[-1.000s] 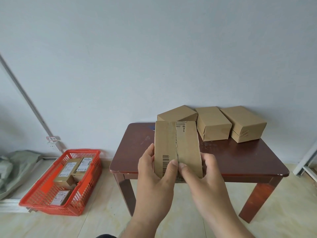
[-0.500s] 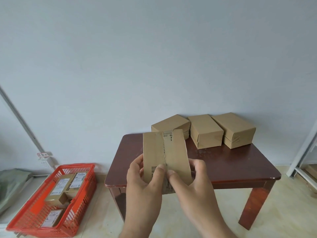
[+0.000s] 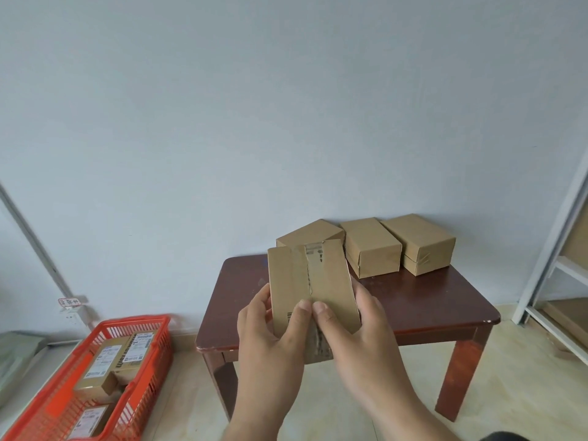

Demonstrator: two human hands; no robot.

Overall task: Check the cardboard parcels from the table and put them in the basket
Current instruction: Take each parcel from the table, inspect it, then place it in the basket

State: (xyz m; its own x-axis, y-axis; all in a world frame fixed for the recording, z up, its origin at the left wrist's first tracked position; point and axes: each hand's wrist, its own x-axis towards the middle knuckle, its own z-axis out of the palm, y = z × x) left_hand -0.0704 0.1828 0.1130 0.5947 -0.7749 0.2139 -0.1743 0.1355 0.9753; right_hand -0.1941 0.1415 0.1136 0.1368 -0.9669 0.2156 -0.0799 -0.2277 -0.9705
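Tilted a little leftward since a moment ago, taped parcel pinched by both hands; three labelled in red basket, three waiting on surface

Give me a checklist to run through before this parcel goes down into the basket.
1. Grip: left hand and right hand both hold the held parcel, thumbs on its front: ok.
2. Tape seam on the front face: looks torn and ragged: not ok.
3. Barcode: mostly hidden behind the left thumb: cannot tell.
4. Red basket on the floor to the left, in view: ok.
5. Room in the basket: three parcels inside, free space near the far end: ok.
6. Three parcels remain on the table: not ok.
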